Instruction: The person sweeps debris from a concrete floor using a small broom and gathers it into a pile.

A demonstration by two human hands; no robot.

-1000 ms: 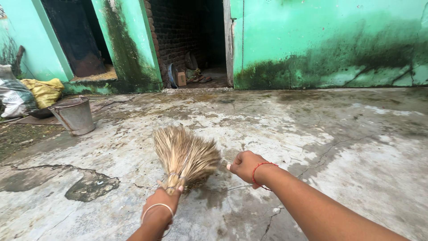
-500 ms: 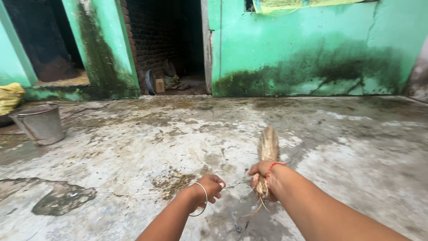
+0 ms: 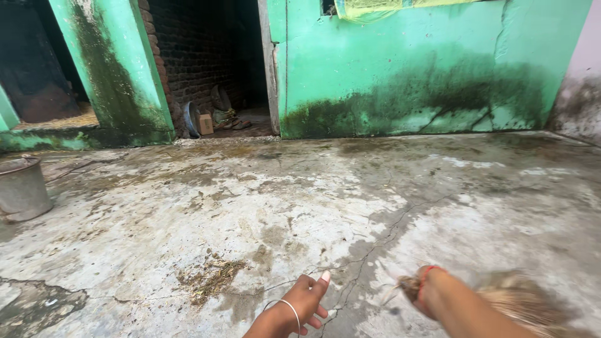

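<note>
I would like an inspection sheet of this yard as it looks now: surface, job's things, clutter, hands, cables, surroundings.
Surface: concrete floor, cracked, damp and stained in patches.
Job's things: straw broom, blurred, low at the right; small pile of dry debris on the floor.
Clutter: metal bucket at the left edge.
Hands: left hand empty, fingers loosely open, white bangle on the wrist; right hand closed on the broom, red thread on the wrist.
Cables: nothing seen.
Surroundings: green wall with dark stains low down; open doorway with brick inside and small items on its floor.

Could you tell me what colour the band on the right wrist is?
Red band, head view.
</note>
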